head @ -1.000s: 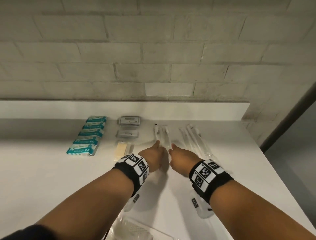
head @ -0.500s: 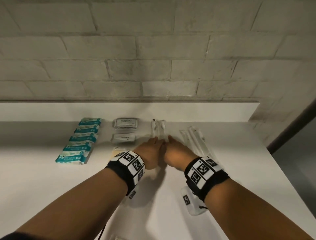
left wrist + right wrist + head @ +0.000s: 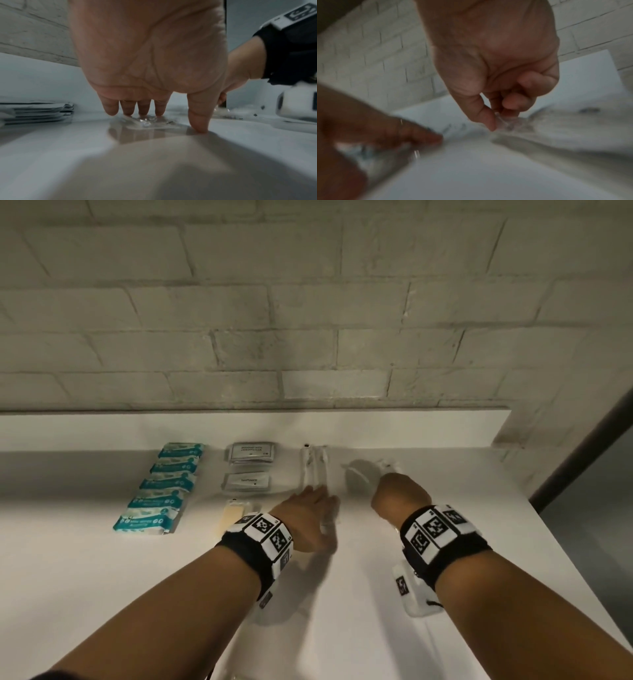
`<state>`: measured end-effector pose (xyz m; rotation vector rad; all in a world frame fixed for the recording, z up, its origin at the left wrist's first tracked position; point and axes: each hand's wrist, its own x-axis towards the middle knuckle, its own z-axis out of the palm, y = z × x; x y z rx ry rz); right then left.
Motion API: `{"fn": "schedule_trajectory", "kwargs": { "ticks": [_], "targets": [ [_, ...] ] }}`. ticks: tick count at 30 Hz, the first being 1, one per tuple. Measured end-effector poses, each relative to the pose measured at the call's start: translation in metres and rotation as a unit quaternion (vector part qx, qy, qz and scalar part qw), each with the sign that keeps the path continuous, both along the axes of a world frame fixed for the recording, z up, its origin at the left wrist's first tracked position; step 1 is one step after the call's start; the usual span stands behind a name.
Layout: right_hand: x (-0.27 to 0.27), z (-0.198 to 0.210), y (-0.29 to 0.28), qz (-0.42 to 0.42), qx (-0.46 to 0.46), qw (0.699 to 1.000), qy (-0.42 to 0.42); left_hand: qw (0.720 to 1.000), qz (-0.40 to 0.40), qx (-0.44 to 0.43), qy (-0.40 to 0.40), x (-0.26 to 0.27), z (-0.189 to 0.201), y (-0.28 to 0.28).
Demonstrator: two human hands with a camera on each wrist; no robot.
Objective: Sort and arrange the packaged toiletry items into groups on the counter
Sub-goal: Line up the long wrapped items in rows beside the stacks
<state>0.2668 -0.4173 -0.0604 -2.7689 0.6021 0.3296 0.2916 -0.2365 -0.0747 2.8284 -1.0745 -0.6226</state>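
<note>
White laminate counter (image 3: 102,577), head view, with wrist views as insets. Half a second before, we had both hands side by side over the pair of slim white items in clear wrappers (image 3: 315,470) at 12 o'clock. By this moment our right hand (image 3: 399,496) had swung out to 1 o'clock. There its thumb and curled fingertips (image 3: 489,121) pinched the crinkled clear film of the blurred bundle of long clear-wrapped items (image 3: 363,474).

Our left hand (image 3: 306,520) had stayed on the near end of the pair. Its fingers (image 3: 144,109) were fairly straight and pressed the wrapper down, with the thumb tip on the counter; it gripped nothing.

We judged that the middle group was settled and only being steadied, and that the rightmost group was the one now in work.

Counts:
- At 10 o'clock lay five teal-and-white soft packets (image 3: 161,491), in one column running toward us.
- At 11 o'clock lay silver-grey flat sachets in two piles, a far pile (image 3: 251,453) and a near pile (image 3: 248,481). The number in each could not be told.
- Just nearer than those lay one pale yellow flat item in clear film (image 3: 230,517).
- At 12 o'clock there were two slim white items.
- The pinched bundle was too blurred to count.
</note>
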Motion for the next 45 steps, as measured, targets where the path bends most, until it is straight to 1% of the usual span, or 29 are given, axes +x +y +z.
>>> {"fn": "schedule_trajectory", "kwargs": {
  "ticks": [1,3,5,6,7,8,9,10,12,14,16,19,21,22,24,26,28,29,31,32,34,36,38,42,44,45],
  "targets": [
    [0.002,0.009,0.001,0.007,0.009,1.0,-0.029,1.0,0.004,-0.001,0.002,0.0,0.0,0.0],
    [0.009,0.031,0.003,0.056,0.018,0.991,-0.12,1.0,0.008,0.009,0.012,0.0,0.0,0.001],
    [0.011,0.049,0.004,0.14,-0.01,0.965,-0.221,1.0,0.009,0.022,0.017,0.002,-0.003,0.0],
    [0.01,0.053,0.003,0.185,-0.039,0.949,-0.251,0.999,0.012,0.023,0.019,0.003,-0.004,0.001],
    [0.009,0.052,0.001,0.224,-0.072,0.938,-0.253,0.999,0.016,0.02,0.023,0.003,-0.005,0.001],
    [0.006,0.047,-0.003,0.251,-0.098,0.935,-0.231,1.0,0.016,0.014,0.022,0.004,-0.005,0.0],
    [0.002,0.038,-0.007,0.267,-0.105,0.94,-0.188,1.0,0.013,0.012,0.021,0.003,-0.005,0.001],
    [0.0,0.027,-0.011,0.265,-0.098,0.951,-0.128,1.0,0.01,0.01,0.022,0.003,-0.004,0.001],
    [-0.005,0.005,-0.018,0.221,-0.061,0.973,-0.039,0.999,0.007,0.011,0.029,0.004,-0.005,0.002],
    [-0.003,-0.009,-0.018,0.183,-0.059,0.981,-0.001,0.999,0.009,0.016,0.032,0.006,-0.006,0.003],
    [-0.002,-0.014,-0.01,0.183,-0.079,0.98,0.002,0.999,0.01,0.014,0.031,0.004,-0.004,0.002],
    [-0.001,-0.02,0.006,0.189,-0.071,0.979,-0.006,0.999,0.015,0.0,0.029,-0.002,0.005,-0.002],
    [0.002,-0.026,0.016,0.169,-0.074,0.983,-0.011,0.999,0.023,-0.002,0.035,-0.004,0.009,-0.003],
    [0.006,-0.028,0.02,0.145,-0.076,0.986,-0.026,0.999,0.024,0.003,0.036,-0.005,0.01,-0.003],
    [0.012,-0.031,0.023,0.059,-0.056,0.996,-0.045,0.999,0.023,0.016,0.032,-0.005,0.011,-0.004],
    [0.017,-0.031,0.023,-0.017,-0.003,1.0,-0.014,0.999,0.027,0.02,0.027,-0.005,0.011,-0.005],
    [0.021,-0.029,0.019,-0.057,0.064,0.996,0.009,0.999,0.027,0.017,0.024,-0.007,0.012,-0.005],
    [0.021,-0.027,0.017,-0.074,0.089,0.993,0.0,0.999,0.028,0.014,0.023,-0.008,0.012,-0.005],
    [0.021,-0.023,0.01,-0.097,0.116,0.987,-0.058,0.999,0.036,-0.004,0.021,-0.009,0.012,-0.003],
    [0.019,-0.02,0.007,-0.094,0.103,0.986,-0.09,0.999,0.041,-0.011,0.024,-0.009,0.012,-0.003],
    [0.011,-0.017,0.007,-0.046,0.031,0.99,-0.127,0.999,0.038,-0.015,0.03,-0.01,0.012,-0.002],
    [0.004,-0.019,0.011,0.05,-0.038,0.992,-0.112,0.999,0.031,-0.006,0.028,-0.011,0.013,-0.002],
    [-0.001,-0.024,0.018,0.128,-0.045,0.988,-0.075,0.999,0.029,0.001,0.034,-0.01,0.013,-0.003],
    [0.0,-0.029,0.031,0.174,-0.036,0.982,-0.059,0.999,0.022,-0.001,0.035,-0.005,0.01,-0.005],
    [-0.003,-0.029,0.033,0.172,-0.029,0.982,-0.067,0.999,0.014,0.003,0.033,-0.004,0.008,-0.006],
    [-0.004,-0.028,0.031,0.157,-0.037,0.983,-0.088,1.0,0.014,0.004,0.026,-0.003,0.008,-0.006]
  ]
}}
